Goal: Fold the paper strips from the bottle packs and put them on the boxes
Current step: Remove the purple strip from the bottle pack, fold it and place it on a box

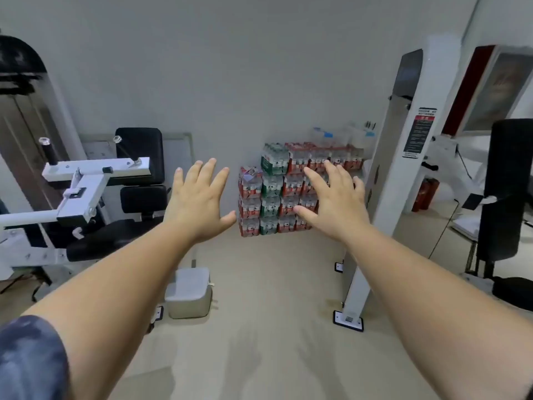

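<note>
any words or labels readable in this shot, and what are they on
No text can be read here.
Print on the black and red warning sticker on the white metal post: too small and blurred.
Red and green labels on the stacked bottle packs: blurred, unreadable.

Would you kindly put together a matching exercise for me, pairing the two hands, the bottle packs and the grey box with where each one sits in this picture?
Things:
1. left hand
2. right hand
3. bottle packs
4. grey box

Places or states:
A. stacked against the far wall
B. alone on the floor, nearer the camera
C. spread open, left of the stack in view
D. spread open, overlapping the stack in view

Pairs: 1-C, 2-D, 3-A, 4-B.
</note>
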The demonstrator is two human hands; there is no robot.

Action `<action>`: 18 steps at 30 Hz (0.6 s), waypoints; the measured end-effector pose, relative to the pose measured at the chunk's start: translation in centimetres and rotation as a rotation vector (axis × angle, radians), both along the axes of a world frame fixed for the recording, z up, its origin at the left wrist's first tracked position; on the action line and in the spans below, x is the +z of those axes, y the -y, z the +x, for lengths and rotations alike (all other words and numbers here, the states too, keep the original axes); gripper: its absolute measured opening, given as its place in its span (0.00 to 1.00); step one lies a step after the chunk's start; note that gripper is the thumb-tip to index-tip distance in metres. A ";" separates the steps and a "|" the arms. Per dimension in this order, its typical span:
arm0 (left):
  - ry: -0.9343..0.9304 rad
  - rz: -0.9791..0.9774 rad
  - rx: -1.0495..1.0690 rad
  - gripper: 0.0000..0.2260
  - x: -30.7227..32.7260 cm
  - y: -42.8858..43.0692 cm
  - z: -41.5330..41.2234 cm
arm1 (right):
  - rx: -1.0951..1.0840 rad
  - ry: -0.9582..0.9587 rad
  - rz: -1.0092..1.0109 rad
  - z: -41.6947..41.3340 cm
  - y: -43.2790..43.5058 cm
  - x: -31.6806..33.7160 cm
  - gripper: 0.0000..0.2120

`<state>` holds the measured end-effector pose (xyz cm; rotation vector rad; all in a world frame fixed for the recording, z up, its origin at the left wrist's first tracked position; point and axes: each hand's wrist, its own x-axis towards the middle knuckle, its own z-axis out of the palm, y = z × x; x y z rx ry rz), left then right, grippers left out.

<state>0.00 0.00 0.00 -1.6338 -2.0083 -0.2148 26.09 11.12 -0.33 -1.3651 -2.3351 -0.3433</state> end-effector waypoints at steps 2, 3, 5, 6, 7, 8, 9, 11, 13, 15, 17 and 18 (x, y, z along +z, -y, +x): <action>0.021 -0.010 0.018 0.41 -0.4 -4.1 -0.8 | -0.009 0.008 -0.026 -1.0 -4.2 -0.6 0.38; 0.012 -0.011 0.025 0.40 -0.8 -6.4 -1.3 | -0.014 0.020 -0.031 -1.4 -6.7 -1.0 0.38; 0.014 -0.046 0.032 0.40 -1.2 -10.9 -2.0 | -0.001 0.014 -0.069 -2.0 -11.4 -1.4 0.36; 0.013 -0.074 0.031 0.39 -1.4 -13.2 -2.3 | 0.011 0.011 -0.086 -2.3 -13.8 -1.3 0.35; 0.006 -0.093 0.029 0.38 -1.6 -15.5 -2.8 | 0.021 0.006 -0.100 -2.6 -16.5 -1.3 0.34; -0.006 -0.113 0.036 0.38 -1.6 -17.7 -3.2 | 0.026 0.007 -0.115 -2.9 -19.0 -1.0 0.34; -0.016 -0.123 0.041 0.38 -1.6 -19.9 -3.6 | 0.031 0.015 -0.118 -3.3 -21.5 -0.9 0.33; 0.019 -0.126 0.069 0.36 -1.7 -24.3 -4.5 | 0.038 0.032 -0.124 -4.4 -26.3 -0.8 0.32; 0.080 -0.123 0.088 0.34 -2.2 -28.5 -5.5 | 0.056 0.048 -0.136 -5.8 -30.5 -1.3 0.31; 0.100 -0.144 0.084 0.33 -2.8 -32.6 -6.7 | 0.070 0.064 -0.157 -7.6 -34.3 -2.1 0.31; 0.090 -0.168 0.076 0.32 -3.4 -36.8 -8.2 | 0.080 0.075 -0.183 -9.7 -38.0 -2.9 0.31; 0.103 -0.176 0.078 0.32 -3.7 -38.9 -9.2 | 0.085 0.079 -0.203 -10.9 -39.8 -3.3 0.31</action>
